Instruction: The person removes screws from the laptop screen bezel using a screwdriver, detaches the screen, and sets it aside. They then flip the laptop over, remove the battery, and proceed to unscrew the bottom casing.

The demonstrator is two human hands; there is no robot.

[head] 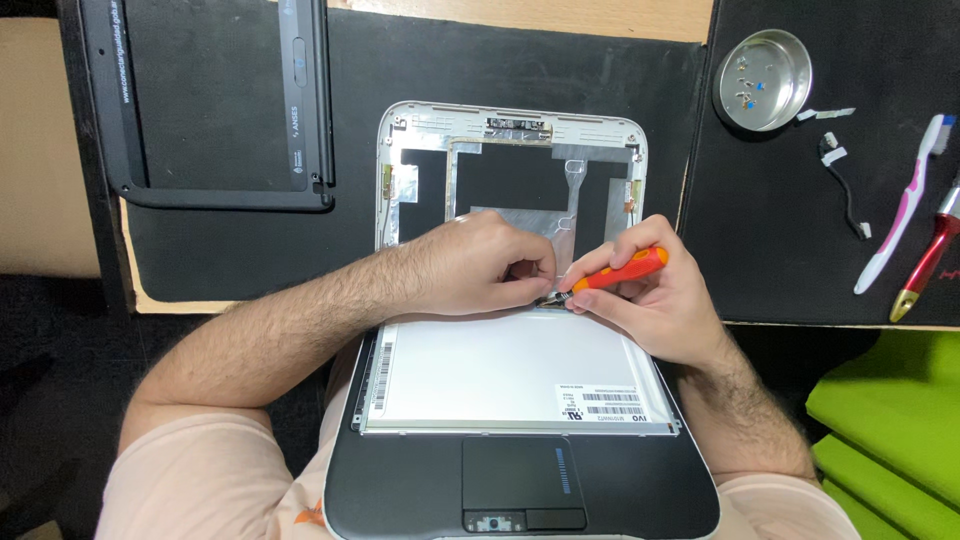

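Opened laptop (520, 490) at centre, both hands meeting above the flat screen panel (510, 375).
Behind: silver lid shell (410, 150). Left: black bezel frame (215, 195). Right: round metal dish (790, 100), then pink-and-white toothbrush (905, 205).

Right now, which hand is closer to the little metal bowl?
Right. The right hand, holding the orange screwdriver, lies below the bowl and slightly left of it. The left hand is farther left, over the laptop lid.

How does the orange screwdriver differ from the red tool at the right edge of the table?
The orange screwdriver is held in the right hand; the red tool lies untouched on the black mat. The screwdriver's handle is orange with black, the red tool's is dark red with a gold tip. Both are slim hand tools.
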